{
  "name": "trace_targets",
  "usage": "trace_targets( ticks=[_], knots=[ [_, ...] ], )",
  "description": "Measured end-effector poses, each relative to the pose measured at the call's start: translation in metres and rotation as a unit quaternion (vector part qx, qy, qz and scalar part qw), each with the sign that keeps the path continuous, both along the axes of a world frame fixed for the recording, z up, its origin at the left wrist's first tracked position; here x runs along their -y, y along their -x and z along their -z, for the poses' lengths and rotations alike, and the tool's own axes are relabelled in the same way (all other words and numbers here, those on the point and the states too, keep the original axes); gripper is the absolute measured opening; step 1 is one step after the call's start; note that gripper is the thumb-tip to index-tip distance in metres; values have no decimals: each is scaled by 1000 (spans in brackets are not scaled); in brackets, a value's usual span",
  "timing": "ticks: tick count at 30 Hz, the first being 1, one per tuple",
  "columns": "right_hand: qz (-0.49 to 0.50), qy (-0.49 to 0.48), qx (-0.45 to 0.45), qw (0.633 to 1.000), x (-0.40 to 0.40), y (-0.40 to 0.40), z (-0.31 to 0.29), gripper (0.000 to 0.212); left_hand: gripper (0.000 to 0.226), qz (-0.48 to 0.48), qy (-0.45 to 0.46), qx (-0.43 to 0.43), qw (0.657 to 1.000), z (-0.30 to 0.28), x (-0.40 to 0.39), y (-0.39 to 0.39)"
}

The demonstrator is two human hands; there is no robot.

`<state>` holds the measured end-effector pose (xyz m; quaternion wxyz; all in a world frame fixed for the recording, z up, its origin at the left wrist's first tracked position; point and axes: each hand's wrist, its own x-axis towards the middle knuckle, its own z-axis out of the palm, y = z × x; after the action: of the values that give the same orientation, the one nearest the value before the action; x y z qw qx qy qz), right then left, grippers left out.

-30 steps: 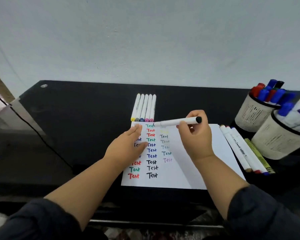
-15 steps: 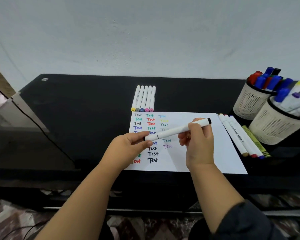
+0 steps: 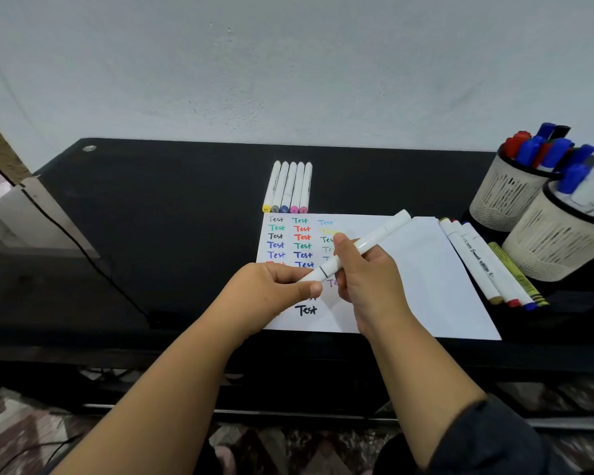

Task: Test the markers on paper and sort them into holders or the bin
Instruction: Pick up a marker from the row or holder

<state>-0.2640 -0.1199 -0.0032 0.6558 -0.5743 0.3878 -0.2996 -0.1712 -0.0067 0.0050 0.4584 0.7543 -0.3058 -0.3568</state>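
Observation:
A white marker (image 3: pixel 374 240) slants over the white paper (image 3: pixel 426 275), which carries columns of coloured "Test" words. My right hand (image 3: pixel 371 279) grips the marker's barrel. My left hand (image 3: pixel 271 293) pinches its lower left end between thumb and fingers. Several white markers (image 3: pixel 288 186) lie in a row just beyond the paper's top edge. More markers (image 3: pixel 487 262) lie along the paper's right side. Two mesh holders (image 3: pixel 504 197) (image 3: pixel 556 248) at the far right are filled with markers.
The black table (image 3: pixel 168 217) stands against a pale wall. A black cable (image 3: pixel 83 248) runs across its left part. Patterned floor shows below the table's front edge. No bin is in view.
My left hand left the paper and took hold of the marker's left end. The marker came down toward me from the paper's top and now tilts more steeply in my right hand.

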Motion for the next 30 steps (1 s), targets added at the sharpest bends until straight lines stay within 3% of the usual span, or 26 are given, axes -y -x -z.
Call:
trace_targets(
  ticks=[13, 20, 25, 30],
  knots=[
    [-19, -9, 4, 1000, -8, -4, -9, 30, 9, 10, -26, -5, 1000, -5, -3, -1],
    [63, 42, -42, 996, -13, -11, -1, 30, 21, -38, -20, 38, 998, -4, -1, 10],
    [-3, -21, -2, 1000, -12, -12, -8, 30, 15, 3, -8, -21, 1000, -9, -8, 3],
    [-15, -6, 23, 1000, -15, -12, -9, 31, 15, 4, -3, -63, 998, -9, -10, -1]
  ],
)
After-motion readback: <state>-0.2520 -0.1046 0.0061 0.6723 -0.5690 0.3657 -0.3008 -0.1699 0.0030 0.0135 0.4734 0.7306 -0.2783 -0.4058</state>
